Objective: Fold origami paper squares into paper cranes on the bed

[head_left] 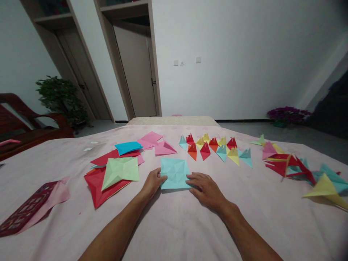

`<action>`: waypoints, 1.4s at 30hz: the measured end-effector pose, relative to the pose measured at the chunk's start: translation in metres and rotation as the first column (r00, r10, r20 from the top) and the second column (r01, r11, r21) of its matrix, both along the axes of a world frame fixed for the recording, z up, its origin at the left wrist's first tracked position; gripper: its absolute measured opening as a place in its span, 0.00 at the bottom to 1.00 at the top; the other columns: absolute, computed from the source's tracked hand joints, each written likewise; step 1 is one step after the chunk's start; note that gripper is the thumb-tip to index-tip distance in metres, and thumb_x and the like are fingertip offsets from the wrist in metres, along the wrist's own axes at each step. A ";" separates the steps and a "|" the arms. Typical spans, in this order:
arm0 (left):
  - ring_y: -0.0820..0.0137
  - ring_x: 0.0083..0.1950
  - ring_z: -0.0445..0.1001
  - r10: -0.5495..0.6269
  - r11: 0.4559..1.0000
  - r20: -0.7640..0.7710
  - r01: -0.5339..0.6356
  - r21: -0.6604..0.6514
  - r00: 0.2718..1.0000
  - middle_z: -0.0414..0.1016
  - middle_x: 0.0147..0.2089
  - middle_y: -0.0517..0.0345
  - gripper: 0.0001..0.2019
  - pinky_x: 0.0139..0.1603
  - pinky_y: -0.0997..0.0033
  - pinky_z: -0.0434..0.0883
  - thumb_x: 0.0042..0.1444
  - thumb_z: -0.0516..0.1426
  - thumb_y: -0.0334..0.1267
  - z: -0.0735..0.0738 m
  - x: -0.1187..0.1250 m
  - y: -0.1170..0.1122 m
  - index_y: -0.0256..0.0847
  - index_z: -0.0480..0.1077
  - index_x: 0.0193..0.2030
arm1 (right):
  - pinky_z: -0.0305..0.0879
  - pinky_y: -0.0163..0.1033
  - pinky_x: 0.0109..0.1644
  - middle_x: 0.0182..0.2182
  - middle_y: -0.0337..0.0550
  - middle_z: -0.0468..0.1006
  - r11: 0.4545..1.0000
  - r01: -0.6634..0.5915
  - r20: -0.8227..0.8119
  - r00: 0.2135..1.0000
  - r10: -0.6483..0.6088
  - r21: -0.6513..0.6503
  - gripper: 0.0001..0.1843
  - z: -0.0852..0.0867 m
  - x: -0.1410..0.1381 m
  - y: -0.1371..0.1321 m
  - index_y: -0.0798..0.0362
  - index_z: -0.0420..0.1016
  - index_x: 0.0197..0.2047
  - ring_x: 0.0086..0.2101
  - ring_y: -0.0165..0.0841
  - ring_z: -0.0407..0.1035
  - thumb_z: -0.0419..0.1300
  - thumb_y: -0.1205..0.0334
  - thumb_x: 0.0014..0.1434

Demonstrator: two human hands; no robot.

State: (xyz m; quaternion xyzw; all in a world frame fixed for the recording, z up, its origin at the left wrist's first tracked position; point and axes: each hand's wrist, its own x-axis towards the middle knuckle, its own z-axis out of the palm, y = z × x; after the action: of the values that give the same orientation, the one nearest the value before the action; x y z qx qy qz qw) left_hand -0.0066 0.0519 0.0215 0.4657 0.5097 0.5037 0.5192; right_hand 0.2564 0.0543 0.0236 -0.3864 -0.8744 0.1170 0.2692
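Observation:
A creased light blue paper square (174, 173) lies on the pink cloth (174, 217) in front of me. My left hand (152, 181) pinches its lower left edge, fingers curled on the paper. Across from it, my right hand (204, 186) presses the lower right corner with the fingers closed over the edge. Just left of my left hand lies a creased green sheet (120, 171) on top of red sheets (99, 185).
Several folded paper figures (214, 146) in red, yellow and teal stand in rows beyond the sheet. More folded pieces (304, 170) lie at the right. Pink sheets (156, 144) and a blue sheet (127, 146) lie at the back left. A dark red patterned packet (25, 210) rests at the left edge.

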 end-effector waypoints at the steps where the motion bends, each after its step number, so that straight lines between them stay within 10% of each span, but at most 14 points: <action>1: 0.66 0.33 0.77 -0.014 1.000 0.012 0.014 0.000 1.000 0.80 0.35 0.53 0.22 0.35 0.71 0.71 0.42 0.65 0.36 -0.001 -0.002 0.000 0.33 0.73 0.46 | 0.58 0.52 0.61 0.53 0.40 0.78 1.000 0.008 -0.009 1.000 -0.008 0.001 0.15 -0.001 0.000 0.001 0.42 0.79 0.49 0.56 0.40 0.67 0.60 0.60 0.59; 15: 0.78 0.20 0.65 0.023 0.999 -0.012 -0.024 -0.045 1.000 0.69 0.20 0.62 0.12 0.23 0.78 0.61 0.42 0.64 0.34 0.013 -0.018 -0.003 0.31 0.76 0.35 | 0.66 0.44 0.51 0.38 0.41 0.83 0.992 0.075 -0.169 0.981 -0.091 -0.099 0.10 0.011 -0.002 -0.002 0.48 0.80 0.29 0.43 0.37 0.74 0.59 0.63 0.58; 34: 0.74 0.27 0.68 0.089 0.996 -0.103 -0.087 0.027 0.991 0.73 0.29 0.59 0.17 0.27 0.76 0.60 0.47 0.59 0.37 0.003 -0.019 -0.003 0.33 0.74 0.45 | 0.63 0.39 0.45 0.35 0.43 0.80 0.942 0.207 -0.247 0.929 -0.274 -0.265 0.21 0.009 0.006 0.007 0.50 0.78 0.33 0.39 0.37 0.72 0.50 0.49 0.66; 42: 0.70 0.31 0.72 0.351 0.935 -0.606 -0.300 0.189 0.714 0.73 0.31 0.59 0.19 0.31 0.75 0.62 0.51 0.52 0.31 0.015 -0.071 0.016 0.40 0.71 0.50 | 0.63 0.39 0.44 0.34 0.44 0.79 0.935 0.218 -0.246 0.925 -0.290 -0.280 0.22 0.008 0.005 0.008 0.50 0.77 0.31 0.37 0.38 0.71 0.50 0.48 0.66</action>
State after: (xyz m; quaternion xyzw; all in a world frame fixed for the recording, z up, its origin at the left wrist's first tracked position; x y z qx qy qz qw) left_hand -0.0777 0.0675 0.0362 0.5297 0.7080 0.4206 0.2029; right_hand 0.2617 0.0621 0.0318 -0.5070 -0.7472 0.2432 0.3544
